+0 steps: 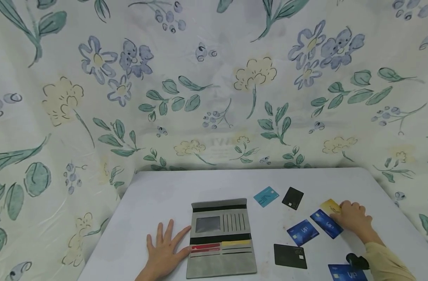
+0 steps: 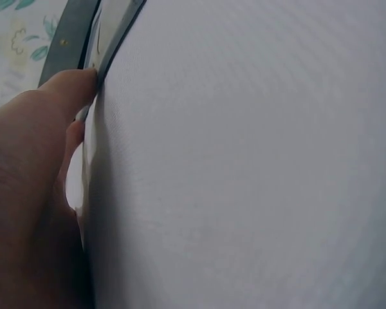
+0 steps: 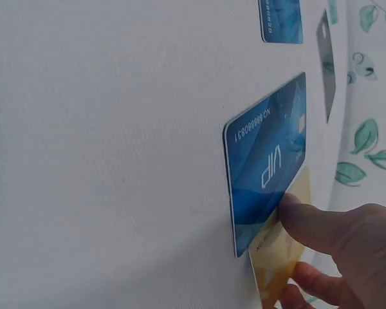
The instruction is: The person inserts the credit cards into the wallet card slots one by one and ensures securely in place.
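Observation:
An unfolded grey card wallet (image 1: 222, 267) lies on the white table, a red card (image 1: 205, 247) and a yellow-edged card (image 1: 236, 243) tucked in its slots. My left hand (image 1: 164, 251) rests flat with spread fingers, its thumb and index finger touching the wallet's left edge. At the right, my right hand (image 1: 354, 218) pinches a yellow card (image 3: 280, 257), thumb on one side and fingers at the other. Directly beside it lies a blue VIP card (image 3: 267, 161), partly against the yellow one. In the left wrist view, the thumb (image 2: 74, 93) meets the wallet's edge.
Around the wallet's right side lie a teal card (image 1: 266, 196), a small black card (image 1: 292, 198), a second blue card (image 1: 303, 233) and a larger black card (image 1: 290, 256). Another blue card (image 1: 345, 273) is near the right sleeve (image 1: 387, 261). Floral cloth (image 1: 214, 78) hangs behind the table.

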Demonstrator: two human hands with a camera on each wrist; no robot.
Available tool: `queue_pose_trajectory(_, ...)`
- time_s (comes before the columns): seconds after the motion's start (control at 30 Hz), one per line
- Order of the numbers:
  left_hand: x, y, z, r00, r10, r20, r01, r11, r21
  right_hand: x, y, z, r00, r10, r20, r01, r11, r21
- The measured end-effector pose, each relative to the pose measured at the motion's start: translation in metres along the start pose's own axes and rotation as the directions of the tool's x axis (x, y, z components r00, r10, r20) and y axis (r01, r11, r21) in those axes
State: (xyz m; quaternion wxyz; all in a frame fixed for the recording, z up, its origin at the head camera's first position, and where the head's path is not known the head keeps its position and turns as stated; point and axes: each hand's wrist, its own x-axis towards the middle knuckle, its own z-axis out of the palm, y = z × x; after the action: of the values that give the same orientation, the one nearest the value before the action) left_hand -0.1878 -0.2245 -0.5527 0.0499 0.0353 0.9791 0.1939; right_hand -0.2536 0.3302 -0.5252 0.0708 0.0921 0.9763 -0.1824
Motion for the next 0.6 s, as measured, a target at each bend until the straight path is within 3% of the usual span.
queue_pose_trajectory(0.33,0.001,-0.001,0.0,1.0,-0.017,0.019,0.017,1.0,-0.001,-0.004,-0.006,0.001,0.989,-0.036,-0.146,0.041,0.999,0.032)
queue_pose_trajectory(0.6,0.002,-0.001,0.0,1.0,-0.009,0.013,0.009,1.0,0.005,-0.011,-0.006,-0.002,0.973,-0.077,-0.218,0.085,0.996,0.026)
